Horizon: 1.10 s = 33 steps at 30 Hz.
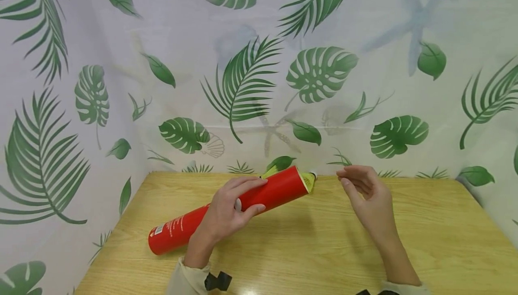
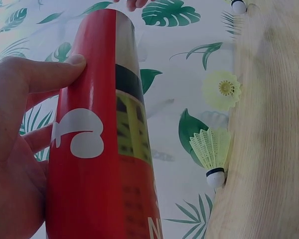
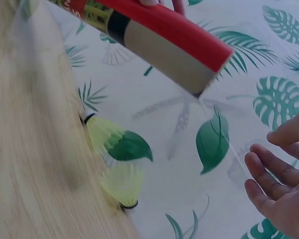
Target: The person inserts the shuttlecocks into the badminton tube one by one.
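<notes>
Red tube: there it was, slanting above the table, mouth end raised and pointing toward the right; whether the low end touched wood, you couldn't tell!
Left hand: clamped round the tube's middle, thumb along the near side, fingers over the top.
Right hand: apart from the tube, just beyond its mouth, fingers loosely bent, nothing seen in its grasp.
Clear window: here was the wrist cameras' exclusive! Both caught this strip down the tube, with a dark band and yellow-green behind it; the head view gave only the red side.
Barcode: a head-view special, near the tube's low end.
Shuttlecocks: along the table's back edge, and the left wrist view had 2 whole, plus the cork of a 3rd at its top; from the head, the tube stood in the way, leaving only yellow bits poking out.
Leaf-print backdrop: rising right behind them.
Left sleeve: pale, beside a black wrist piece.
</notes>
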Tool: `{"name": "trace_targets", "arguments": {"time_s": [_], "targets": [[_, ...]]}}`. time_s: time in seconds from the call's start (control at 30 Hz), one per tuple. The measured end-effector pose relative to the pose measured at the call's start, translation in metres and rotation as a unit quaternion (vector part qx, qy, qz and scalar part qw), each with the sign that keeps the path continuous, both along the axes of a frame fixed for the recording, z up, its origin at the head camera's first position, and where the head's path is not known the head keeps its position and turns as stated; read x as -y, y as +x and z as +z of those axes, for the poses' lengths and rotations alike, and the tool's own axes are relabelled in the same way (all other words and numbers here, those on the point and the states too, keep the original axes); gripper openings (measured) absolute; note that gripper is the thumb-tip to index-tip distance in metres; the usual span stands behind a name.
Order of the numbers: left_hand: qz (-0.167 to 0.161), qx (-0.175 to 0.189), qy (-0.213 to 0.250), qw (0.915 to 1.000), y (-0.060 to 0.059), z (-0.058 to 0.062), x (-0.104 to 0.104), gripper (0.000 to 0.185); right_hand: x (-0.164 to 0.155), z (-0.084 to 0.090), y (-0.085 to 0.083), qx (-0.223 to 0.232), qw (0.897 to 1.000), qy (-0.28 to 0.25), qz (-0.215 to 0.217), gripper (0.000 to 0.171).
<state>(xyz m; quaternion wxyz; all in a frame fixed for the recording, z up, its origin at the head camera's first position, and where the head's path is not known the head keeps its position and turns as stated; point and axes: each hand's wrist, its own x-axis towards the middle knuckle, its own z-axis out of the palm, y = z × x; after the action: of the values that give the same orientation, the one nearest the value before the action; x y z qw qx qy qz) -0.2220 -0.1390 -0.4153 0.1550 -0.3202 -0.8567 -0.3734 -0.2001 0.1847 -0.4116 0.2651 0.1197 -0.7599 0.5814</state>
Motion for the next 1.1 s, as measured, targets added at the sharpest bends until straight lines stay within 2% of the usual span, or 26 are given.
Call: {"name": "trace_targets", "arguments": {"time_s": [0.3, 0.7, 0.9, 1.1], "targets": [[0.0, -0.001, -0.001, 1.0, -0.001, 0.0, -0.001, 0.05, -0.03, -0.009, -0.005, 0.026, 0.997, 0.033, -0.071, 0.029], [-0.001, 0.002, -0.002, 1.0, -0.001, -0.001, 0.0, 0.049, -0.067, -0.036, -0.012, 0.079, 0.981, 0.08, -0.155, 0.029], [-0.002, 0.002, 0.0, 1.0, -0.001, -0.001, 0.0, 0.049, -0.083, -0.045, -0.011, 0.109, 0.971, 0.123, -0.175, 0.031], [-0.002, 0.0, -0.002, 1.0, -0.001, -0.002, 0.0, 0.049, -0.098, -0.054, -0.011, 0.134, 0.964, 0.15, -0.173, 0.033]]}}
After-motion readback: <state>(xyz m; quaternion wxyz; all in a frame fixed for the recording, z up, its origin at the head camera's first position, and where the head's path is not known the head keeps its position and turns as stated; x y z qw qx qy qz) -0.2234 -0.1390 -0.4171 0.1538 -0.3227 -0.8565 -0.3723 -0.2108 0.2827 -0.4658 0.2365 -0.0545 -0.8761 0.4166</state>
